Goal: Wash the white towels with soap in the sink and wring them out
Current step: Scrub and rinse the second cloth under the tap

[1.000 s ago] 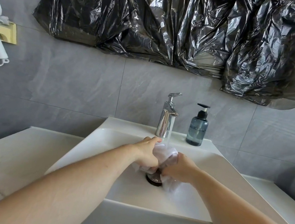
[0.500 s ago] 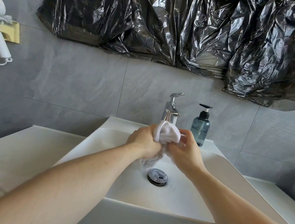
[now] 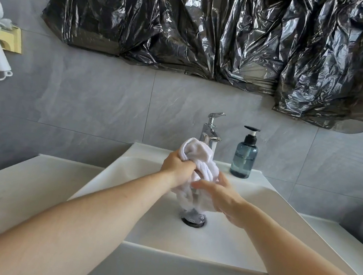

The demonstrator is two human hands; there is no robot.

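While the left hand (image 3: 178,167) grips the bunched white towel (image 3: 198,159) above the sink (image 3: 257,214) drain, the right hand (image 3: 217,192) rests loosely spread against its hanging end. Wringing seems underway; next, the right must clamp and twist.

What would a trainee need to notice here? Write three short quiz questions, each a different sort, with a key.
1. True or false: the left hand grips the white towel.
2. Where does the soap bottle stand relative to the faucet? A) left B) right C) in front
3. Fill in: the towel hangs above the sink's ____.

Key: 1 true; 2 B; 3 drain.
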